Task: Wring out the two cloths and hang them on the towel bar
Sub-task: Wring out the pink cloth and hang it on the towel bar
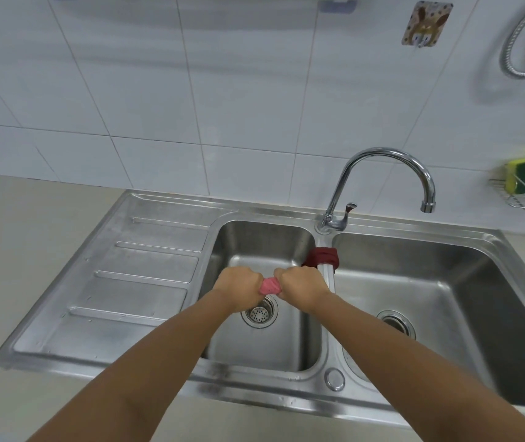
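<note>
Centre of frame: the left hand and right hand, both fisted tight around the pink cloth, hold it twisted above the left basin, over the drain. A good wring likely calls for opposite wrist turns, keeping the run-off inside the basin. The dark red cloth lies draped over the divider just right of the hands, not yet wrung. The faucet arches at upper right. The towel bar seems to sit at the top edge, mostly cut off.
</note>
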Demonstrator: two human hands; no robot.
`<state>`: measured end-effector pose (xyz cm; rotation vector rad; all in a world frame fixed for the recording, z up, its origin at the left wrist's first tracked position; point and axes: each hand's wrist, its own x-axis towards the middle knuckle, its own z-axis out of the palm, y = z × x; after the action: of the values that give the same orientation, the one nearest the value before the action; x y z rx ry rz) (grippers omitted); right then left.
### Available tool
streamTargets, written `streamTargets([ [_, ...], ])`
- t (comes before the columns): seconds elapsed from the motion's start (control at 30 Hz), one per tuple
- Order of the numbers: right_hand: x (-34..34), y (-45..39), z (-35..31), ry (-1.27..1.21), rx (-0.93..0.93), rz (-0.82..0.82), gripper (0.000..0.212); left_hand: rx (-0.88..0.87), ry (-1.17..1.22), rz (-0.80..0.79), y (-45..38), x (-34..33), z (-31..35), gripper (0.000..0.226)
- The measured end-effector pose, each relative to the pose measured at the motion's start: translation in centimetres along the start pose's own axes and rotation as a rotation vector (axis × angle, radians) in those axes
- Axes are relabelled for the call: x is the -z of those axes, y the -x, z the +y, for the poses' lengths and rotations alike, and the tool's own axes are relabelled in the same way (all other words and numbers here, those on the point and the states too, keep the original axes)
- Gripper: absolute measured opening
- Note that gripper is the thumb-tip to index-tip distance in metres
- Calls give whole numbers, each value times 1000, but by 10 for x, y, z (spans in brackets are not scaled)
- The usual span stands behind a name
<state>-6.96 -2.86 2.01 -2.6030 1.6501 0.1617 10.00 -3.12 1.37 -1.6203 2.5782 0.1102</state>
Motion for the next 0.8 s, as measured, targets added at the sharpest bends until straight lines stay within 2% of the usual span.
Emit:
streamTargets([
  [0.07,2,0,0,-141,-45,-84,33,11,28,-8,1,0,-3,40],
  [0.17,6,1,0,-541,-115,-121,44,59,108,-29,4,-1,-9,34],
  [0.23,12,4,0,-822,-169,-65,42,121,170,-15,9,-3,-16,38],
  [0.3,18,6,0,-1004,-229,-16,30,161,208,-5,15,-7,-22,45],
  [0.33,21,7,1,-1060,-257,3,24,168,234,-5,17,-9,-24,48],
  [0.43,26,9,0,-1213,-317,59,24,166,351,12,23,-9,-24,46],
  [0.6,33,11,-4,-1421,-369,109,16,213,535,170,32,-2,-22,63],
  [0.7,38,12,-6,-1473,-366,97,16,215,583,253,33,7,-19,51],
  [0.8,40,12,-10,-1455,-328,63,19,202,683,220,33,16,-8,28],
])
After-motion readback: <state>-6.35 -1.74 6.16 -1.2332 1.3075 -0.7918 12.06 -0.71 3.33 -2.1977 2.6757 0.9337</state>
